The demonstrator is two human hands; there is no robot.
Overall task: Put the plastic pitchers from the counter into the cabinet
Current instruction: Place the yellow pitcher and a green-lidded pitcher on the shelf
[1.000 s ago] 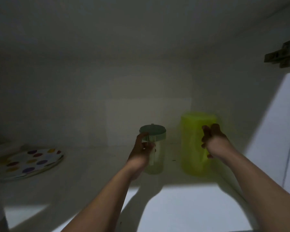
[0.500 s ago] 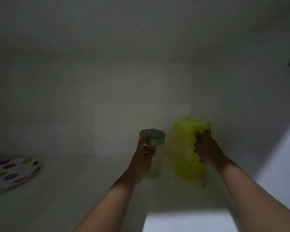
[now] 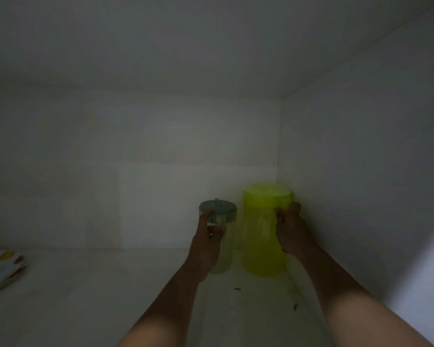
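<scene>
While both arms reach deep into the dim cabinet (image 3: 361,159), each hand has a pitcher standing upright on the shelf (image 3: 85,296). The left hand (image 3: 208,244) wraps the clear pitcher (image 3: 223,256) from the near side, its grip closed on it: thumb up against the left edge of the grey-green lid (image 3: 217,207), fingers curled round the handle area just below the lid. The right hand (image 3: 292,234) grips the yellow pitcher (image 3: 261,236) on its right side, fingertips curled onto the wall near the rim, the palm between the pitcher and the cabinet's right wall. The yellow pitcher sits in the back right corner, close to both walls. The clear one stands just beside it on the left, the two nearly touching; whether they meet cannot be told in the gloom. A dotted plate (image 3: 3,266) lies at the shelf's far left, well apart. A few dark specks (image 3: 237,288) dot the shelf near the pitchers.
</scene>
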